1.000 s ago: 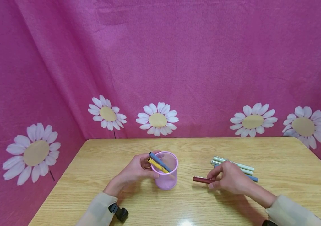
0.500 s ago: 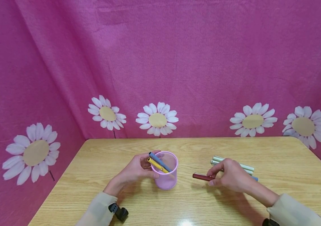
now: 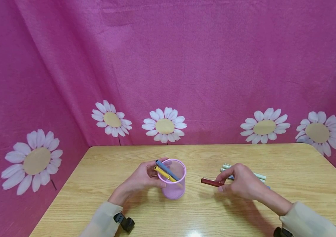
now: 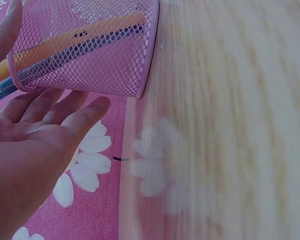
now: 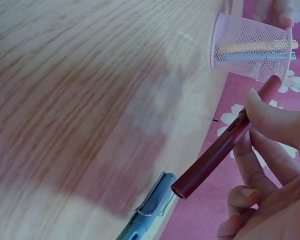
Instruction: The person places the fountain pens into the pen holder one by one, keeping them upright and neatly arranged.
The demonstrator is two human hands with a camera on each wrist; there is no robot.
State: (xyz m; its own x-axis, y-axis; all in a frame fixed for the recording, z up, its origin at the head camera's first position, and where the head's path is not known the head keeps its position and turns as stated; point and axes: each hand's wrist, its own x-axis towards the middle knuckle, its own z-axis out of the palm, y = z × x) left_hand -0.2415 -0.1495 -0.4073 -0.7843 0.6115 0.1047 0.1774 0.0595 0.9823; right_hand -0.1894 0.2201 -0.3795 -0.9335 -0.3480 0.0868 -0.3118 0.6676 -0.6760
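A pink mesh pen cup (image 3: 174, 191) stands on the table with a blue pen (image 3: 168, 169) and a yellow pen (image 3: 164, 173) leaning inside it. My left hand (image 3: 139, 179) holds the cup from its left side, thumb in front and fingers behind. Between thumb and fingers, my right hand (image 3: 242, 182) pinches a dark red pen (image 3: 210, 182), raised over the table to the right of the cup. In the right wrist view, the red pen (image 5: 210, 160) slants through the fingers, above a blue pen (image 5: 152, 202) on the table.
Two pale green pens (image 3: 258, 176) lie beyond my right hand, beside a blue pen partly hidden by it. The wooden table (image 3: 126, 154) ends at a pink cloth (image 3: 215, 65) printed with daisies, at the back and left.
My right hand has lifted the red pen up off the table, its tip rising slightly. The left hand and the cup have stayed in place.
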